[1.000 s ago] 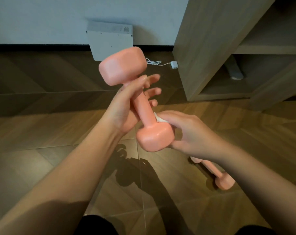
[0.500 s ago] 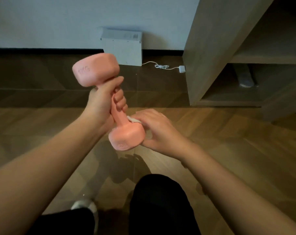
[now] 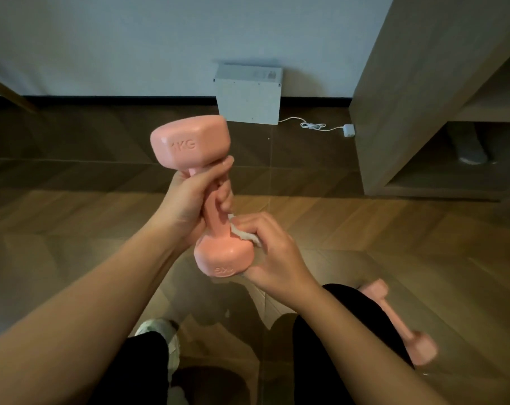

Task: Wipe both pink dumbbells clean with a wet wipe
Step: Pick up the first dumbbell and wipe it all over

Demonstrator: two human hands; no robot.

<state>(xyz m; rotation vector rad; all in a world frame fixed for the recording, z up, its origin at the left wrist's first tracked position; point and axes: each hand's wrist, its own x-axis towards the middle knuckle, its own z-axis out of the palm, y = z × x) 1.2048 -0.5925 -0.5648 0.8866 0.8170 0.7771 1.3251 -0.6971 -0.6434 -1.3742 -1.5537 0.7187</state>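
Head cam: gripping pink dumbbell (image 3: 213, 210) by the handle in left hand (image 3: 186, 203), up off the floor (image 3: 72, 229). Pinching wet wipe (image 3: 243, 233) against its lower end with right hand (image 3: 274, 258). Probably the other dumbbell (image 3: 395, 320) lying on the floor by the right leg (image 3: 335, 340), blurry.

The far top end of the pink dumbbell (image 3: 213, 220) says "1KG" in raised letters, and the near bottom end has raised letters too, but those are too blurry to read.
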